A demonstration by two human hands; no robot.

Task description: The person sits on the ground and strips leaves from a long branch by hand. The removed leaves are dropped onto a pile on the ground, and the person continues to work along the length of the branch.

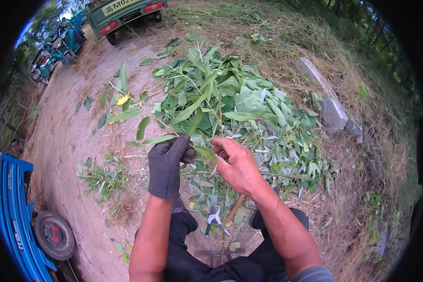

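Observation:
My left hand (171,155), in a dark fingerless-looking glove, pinches a leafy branch (151,114) that slants to the upper left. One of its leaves (207,154) sticks out toward my right hand (236,164), which is bare. My right fingers are curled where a long upright stem (220,121) passes behind them; whether they grip it is hidden. Beyond my hands lies a large heap of cut green leaves (257,95). Between my feet, pruning shears (214,218) lie on the ground, with a brown wooden handle (235,208) beside them.
A smaller pile of leafy twigs (104,178) lies at left. A blue cargo vehicle (16,201) stands at the near left, a green one (127,16) at the far end. Teal three-wheelers (63,42) are parked farther off. A stone block (333,112) lies in dry grass at right.

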